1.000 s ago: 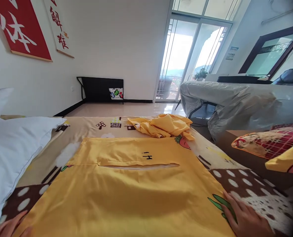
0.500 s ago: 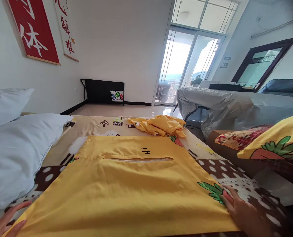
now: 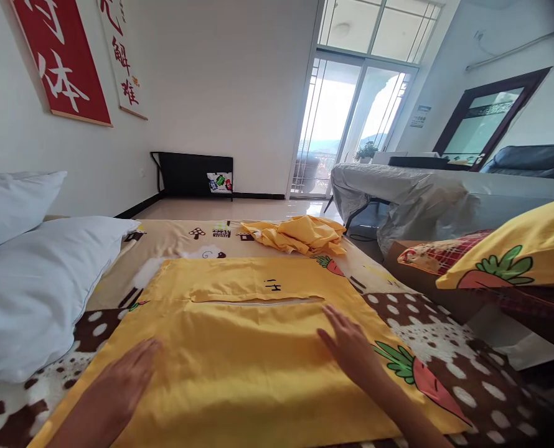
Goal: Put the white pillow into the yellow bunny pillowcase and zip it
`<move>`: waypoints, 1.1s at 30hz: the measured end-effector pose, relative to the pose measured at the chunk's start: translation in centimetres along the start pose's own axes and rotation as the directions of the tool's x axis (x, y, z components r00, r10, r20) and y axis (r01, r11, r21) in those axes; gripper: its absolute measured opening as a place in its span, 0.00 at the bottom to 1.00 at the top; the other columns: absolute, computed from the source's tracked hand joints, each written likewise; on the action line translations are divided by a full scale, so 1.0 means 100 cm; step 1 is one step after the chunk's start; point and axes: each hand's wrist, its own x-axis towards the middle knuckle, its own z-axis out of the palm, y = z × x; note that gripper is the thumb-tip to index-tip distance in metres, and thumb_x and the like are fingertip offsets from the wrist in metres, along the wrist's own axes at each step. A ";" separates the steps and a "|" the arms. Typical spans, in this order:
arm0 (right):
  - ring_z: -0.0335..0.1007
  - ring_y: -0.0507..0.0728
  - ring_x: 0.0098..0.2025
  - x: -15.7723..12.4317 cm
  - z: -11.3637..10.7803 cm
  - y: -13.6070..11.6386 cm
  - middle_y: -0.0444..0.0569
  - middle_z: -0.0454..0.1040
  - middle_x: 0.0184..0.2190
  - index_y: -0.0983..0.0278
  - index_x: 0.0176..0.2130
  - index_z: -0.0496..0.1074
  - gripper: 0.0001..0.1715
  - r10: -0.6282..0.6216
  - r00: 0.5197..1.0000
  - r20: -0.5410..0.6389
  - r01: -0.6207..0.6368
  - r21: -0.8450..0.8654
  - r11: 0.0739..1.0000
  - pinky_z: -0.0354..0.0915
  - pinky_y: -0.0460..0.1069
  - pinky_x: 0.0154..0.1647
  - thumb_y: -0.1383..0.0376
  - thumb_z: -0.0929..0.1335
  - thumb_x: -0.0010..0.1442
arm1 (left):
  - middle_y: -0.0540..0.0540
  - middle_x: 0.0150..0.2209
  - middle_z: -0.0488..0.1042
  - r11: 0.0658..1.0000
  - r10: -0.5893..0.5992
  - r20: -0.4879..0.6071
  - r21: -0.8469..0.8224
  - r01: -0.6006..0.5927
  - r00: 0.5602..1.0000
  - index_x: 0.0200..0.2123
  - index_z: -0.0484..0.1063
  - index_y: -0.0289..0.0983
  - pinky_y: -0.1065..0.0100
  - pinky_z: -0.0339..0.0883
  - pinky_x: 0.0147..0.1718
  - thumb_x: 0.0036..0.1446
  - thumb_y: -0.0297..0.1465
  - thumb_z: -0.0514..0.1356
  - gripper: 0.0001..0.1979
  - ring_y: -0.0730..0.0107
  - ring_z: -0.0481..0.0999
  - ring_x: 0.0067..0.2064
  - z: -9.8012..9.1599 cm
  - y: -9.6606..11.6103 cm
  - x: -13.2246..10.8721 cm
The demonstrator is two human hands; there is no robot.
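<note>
A yellow pillowcase (image 3: 239, 373) with carrot prints and the word "Hi" lies flat on the patterned bed cover (image 3: 426, 336). Across its upper part runs a long slit opening (image 3: 258, 301), slightly parted. My left hand (image 3: 125, 376) is over the left part of the pillowcase, fingers stretched out side by side, holding nothing. Near the right end of the slit, my right hand (image 3: 347, 345) has its fingers extended and a little apart, also without anything in it. Whether either palm presses on the cloth I cannot tell.
White pillows (image 3: 38, 292) lie along the left. A crumpled yellow cloth (image 3: 300, 235) rests at the bed's far edge. To the right, a yellow carrot-print pillow (image 3: 515, 255) sits on a cardboard box (image 3: 412, 252), before a plastic-covered table (image 3: 380, 186).
Both hands have come inward and forward from the pillowcase's near corners. The right hand has left the lower carrot, and the near right corner now lies uncovered.
</note>
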 end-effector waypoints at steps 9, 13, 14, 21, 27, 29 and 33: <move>0.42 0.61 0.68 0.062 0.022 -0.145 0.54 0.48 0.67 0.61 0.65 0.54 0.33 -0.464 0.865 0.188 0.343 0.454 0.823 0.45 0.59 0.65 0.50 0.56 0.66 | 0.48 0.64 0.56 1.000 -0.007 0.238 -0.009 0.009 0.971 0.63 0.56 0.43 0.53 0.60 0.59 0.64 0.44 0.43 0.27 0.59 0.57 0.64 0.014 0.033 0.058; 0.39 0.59 0.69 0.044 0.044 -0.111 0.50 0.47 0.68 0.58 0.65 0.54 0.32 -0.415 0.861 0.295 0.263 0.440 0.858 0.41 0.59 0.67 0.51 0.55 0.67 | 0.50 0.64 0.57 0.998 -0.013 0.162 0.061 0.003 0.987 0.63 0.56 0.47 0.52 0.59 0.59 0.63 0.43 0.45 0.26 0.59 0.58 0.64 0.028 -0.014 0.017; 0.39 0.58 0.69 0.036 0.046 -0.099 0.49 0.46 0.68 0.58 0.65 0.54 0.32 -0.391 0.868 0.305 0.242 0.426 0.872 0.40 0.59 0.67 0.51 0.54 0.67 | 0.51 0.64 0.58 0.997 -0.010 0.139 0.077 -0.001 0.990 0.63 0.56 0.47 0.53 0.60 0.59 0.63 0.43 0.46 0.26 0.60 0.59 0.64 0.029 -0.021 0.007; 0.40 0.58 0.69 -0.030 0.048 0.015 0.44 0.45 0.68 0.53 0.66 0.49 0.34 -0.062 0.951 0.304 0.008 0.176 0.984 0.45 0.60 0.66 0.47 0.53 0.65 | 0.52 0.64 0.57 0.990 0.087 0.059 0.104 -0.092 0.994 0.64 0.55 0.46 0.56 0.64 0.57 0.62 0.42 0.49 0.27 0.61 0.61 0.63 0.021 -0.029 -0.016; 0.55 0.64 0.64 -0.093 0.060 0.157 0.47 0.61 0.62 0.53 0.61 0.61 0.37 0.215 0.973 0.087 -0.206 -0.097 0.974 0.54 0.64 0.60 0.43 0.54 0.59 | 0.52 0.62 0.60 0.998 0.045 0.171 0.032 -0.051 0.984 0.61 0.61 0.44 0.57 0.64 0.57 0.60 0.45 0.49 0.28 0.60 0.62 0.62 0.024 -0.045 -0.021; 0.58 0.67 0.62 -0.100 0.060 0.176 0.51 0.64 0.60 0.54 0.57 0.67 0.37 0.226 0.974 -0.024 -0.227 -0.163 0.960 0.56 0.67 0.57 0.43 0.53 0.58 | 0.52 0.60 0.63 0.999 -0.044 0.293 0.014 0.041 0.955 0.59 0.64 0.43 0.59 0.64 0.57 0.58 0.48 0.49 0.29 0.59 0.64 0.61 0.016 -0.048 -0.023; 0.58 0.68 0.62 -0.078 0.049 0.136 0.58 0.64 0.60 0.61 0.53 0.70 0.36 0.150 0.988 -0.049 -0.154 -0.115 0.981 0.59 0.65 0.55 0.44 0.53 0.60 | 0.48 0.53 0.74 0.984 -0.154 0.549 0.012 0.176 0.822 0.56 0.69 0.44 0.55 0.67 0.53 0.57 0.47 0.47 0.28 0.53 0.74 0.52 -0.031 -0.019 0.002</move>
